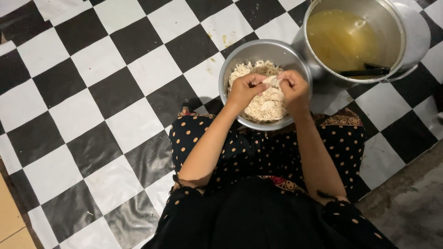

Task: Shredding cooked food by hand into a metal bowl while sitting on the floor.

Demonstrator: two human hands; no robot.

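Dotted black dress [258, 152], L hand [244, 88] & R hand [293, 87] pinching pale meat piece [272, 81], over steel bowl [240, 55]

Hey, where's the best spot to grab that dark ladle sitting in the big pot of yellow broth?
Take the ladle by its dark handle, probably from above at the pot's near right rim, where it lies clear of the broth. Its bowl end cannot be seen.

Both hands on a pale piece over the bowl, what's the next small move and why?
Probably pull the hands apart to tear the pale piece and let the shreds drop. The left hand and right hand both pinch it above the metal bowl, which already holds a heap of shredded bits right beneath.
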